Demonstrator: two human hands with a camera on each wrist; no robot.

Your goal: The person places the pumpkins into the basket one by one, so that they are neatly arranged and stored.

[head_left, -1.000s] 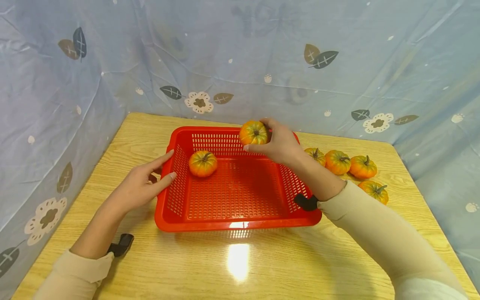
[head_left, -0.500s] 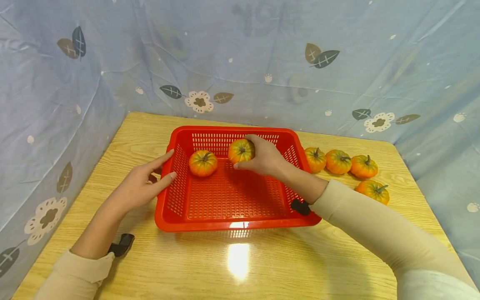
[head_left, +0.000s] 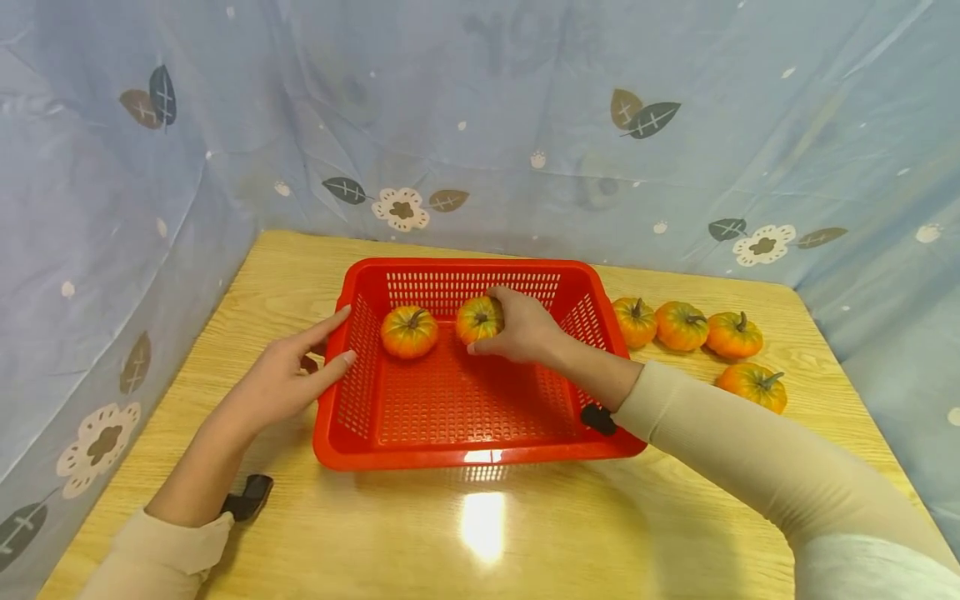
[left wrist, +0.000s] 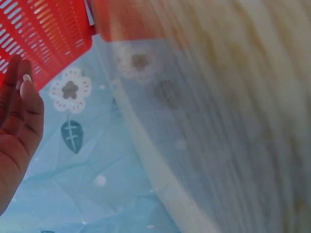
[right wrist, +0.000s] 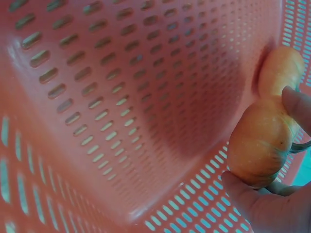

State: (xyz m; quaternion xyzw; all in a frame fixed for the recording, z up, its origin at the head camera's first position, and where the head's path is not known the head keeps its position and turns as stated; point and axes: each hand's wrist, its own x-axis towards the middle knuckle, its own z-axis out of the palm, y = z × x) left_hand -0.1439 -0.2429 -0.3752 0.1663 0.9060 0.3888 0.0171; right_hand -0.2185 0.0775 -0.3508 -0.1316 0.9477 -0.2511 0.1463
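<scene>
A red plastic basket point(head_left: 480, 450) with slotted walls stands on the table. My left hand point(head_left: 288, 379) is at its left side, thumb and index finger extended and apart at the rim, the other fingers below it against the outer wall. Inside the basket, my right hand point(head_left: 525, 329) holds a small orange pumpkin point(head_left: 478, 321) from its right side, thumb in front and fingers behind. In the right wrist view this pumpkin point(right wrist: 260, 145) is low by the basket wall. Another small pumpkin point(head_left: 409, 333) sits to its left, near the basket's left wall.
Right of the basket, several more small pumpkins point(head_left: 681, 326) lie on the wooden table point(head_left: 375, 533), one of them point(head_left: 752, 386) nearer the front. A blue patterned cloth point(head_left: 525, 125) hangs behind the table and along both sides.
My right hand has carried its pumpkin from over the back rim down and left into the basket, beside the other pumpkin. The left hand stays at the left rim.
</scene>
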